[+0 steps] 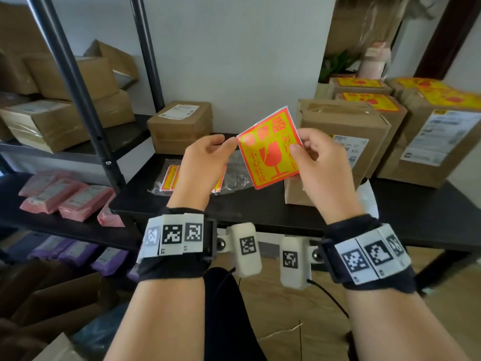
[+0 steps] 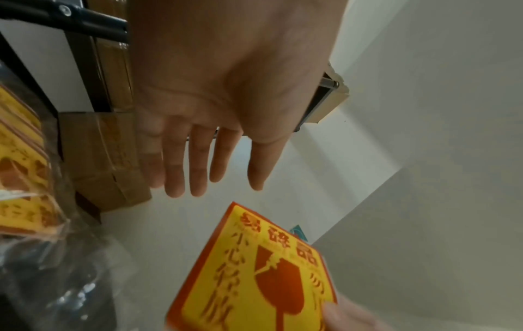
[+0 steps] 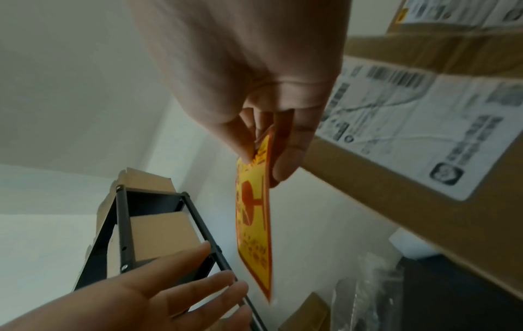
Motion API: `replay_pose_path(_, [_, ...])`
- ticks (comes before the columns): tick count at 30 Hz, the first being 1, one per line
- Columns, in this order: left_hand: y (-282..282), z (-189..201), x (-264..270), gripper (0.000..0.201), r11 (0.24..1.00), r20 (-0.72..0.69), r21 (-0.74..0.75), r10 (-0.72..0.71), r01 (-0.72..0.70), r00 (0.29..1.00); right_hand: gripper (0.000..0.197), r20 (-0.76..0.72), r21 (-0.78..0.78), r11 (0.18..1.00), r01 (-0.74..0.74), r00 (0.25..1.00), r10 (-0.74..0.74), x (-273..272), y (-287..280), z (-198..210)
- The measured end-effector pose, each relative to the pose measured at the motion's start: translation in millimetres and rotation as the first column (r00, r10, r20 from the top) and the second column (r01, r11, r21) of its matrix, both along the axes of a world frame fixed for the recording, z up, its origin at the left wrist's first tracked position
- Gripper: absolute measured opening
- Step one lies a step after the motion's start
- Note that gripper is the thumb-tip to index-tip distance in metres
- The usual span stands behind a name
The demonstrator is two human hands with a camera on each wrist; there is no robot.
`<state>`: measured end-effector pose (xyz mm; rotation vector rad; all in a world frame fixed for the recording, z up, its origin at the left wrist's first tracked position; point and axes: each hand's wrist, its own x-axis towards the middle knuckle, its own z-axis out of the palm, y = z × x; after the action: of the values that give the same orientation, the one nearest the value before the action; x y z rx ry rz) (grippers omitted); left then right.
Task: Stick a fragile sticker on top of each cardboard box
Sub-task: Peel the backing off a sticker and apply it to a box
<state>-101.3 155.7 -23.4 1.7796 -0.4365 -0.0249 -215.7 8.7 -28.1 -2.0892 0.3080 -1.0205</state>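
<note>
A fragile sticker [image 1: 269, 149] is being held up above the black table [image 1: 429, 204], pinched at its right edge by the right hand [image 1: 321, 162]. The left hand [image 1: 205, 157] is being kept just beside its left corner, fingers [image 2: 198, 165] straight and holding nothing. Behind, an unlabelled box [image 1: 341, 121] is standing, flanked by stickered boxes [image 1: 369, 102].

The sticker [image 1: 269, 149] at mid-frame is showing yellow with an orange-red border, a broken-glass symbol and characters. The boxes [image 1: 343, 126] at right are looking plain brown, with white printed labels. The counter [image 1: 260, 207] is appearing black. Pink packets [image 1: 65, 196] and purple packets [image 1: 78, 254] are lying at lower left.
</note>
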Motion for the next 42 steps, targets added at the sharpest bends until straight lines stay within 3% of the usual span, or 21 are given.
replay_pose_path(7, [-12,3,-30,0.035,0.982,-0.010,0.021,-0.187,0.188,0.982,0.026,-0.078,0.074,0.997,-0.012,0.997,0.018,-41,-18,-4])
replay_pose_path(11, [-20,1,-44,0.038,0.978,0.014,0.049,-0.206,0.205,0.979,0.026,-0.080,0.141,0.989,-0.045,0.995,0.057,-62,-24,-4])
replay_pose_path(15, [-26,-1,-56,0.010,0.945,-0.045,0.093,-0.311,0.314,0.949,0.027,-0.094,0.145,0.988,-0.049,0.994,0.063,-76,-32,-4])
replay_pose_path(18, [-29,-2,-61,0.007,0.941,-0.029,0.109,-0.320,0.321,0.947,0.028,-0.085,0.156,0.987,-0.030,0.995,0.043,-82,-36,-6])
replay_pose_path(24, [-34,-5,-67,0.010,0.952,-0.108,0.014,-0.304,0.307,0.947,0.022,-0.096,0.089,0.994,0.067,0.994,-0.059,-87,-42,-15])
replay_pose_path(28, [-40,-7,-73,0.008,0.961,-0.131,-0.030,-0.276,0.274,0.952,0.029,-0.116,0.027,0.984,0.173,0.979,-0.169,-87,-47,-17])
replay_pose_path(31, [-46,-10,-77,0.008,0.972,-0.150,-0.060,-0.235,0.228,0.960,0.035,-0.028,-0.067,0.956,0.285,0.957,-0.288,-88,-45,-17])
replay_pose_path(33, [-49,-11,-79,0.008,0.972,-0.149,-0.071,-0.233,0.225,0.961,0.027,0.008,-0.091,0.957,0.274,0.962,-0.275,-89,-40,-14])
replay_pose_path(36, [-50,-12,-83,0.011,0.958,-0.167,-0.111,-0.281,0.265,0.945,0.013,-0.053,-0.093,0.982,0.162,0.984,-0.167,-90,-30,-12])
replay_pose_path(42, [-49,-12,-90,0.007,0.910,-0.171,-0.179,-0.402,0.373,0.900,0.011,-0.092,-0.208,0.968,0.143,0.982,-0.165,-86,-26,-21])
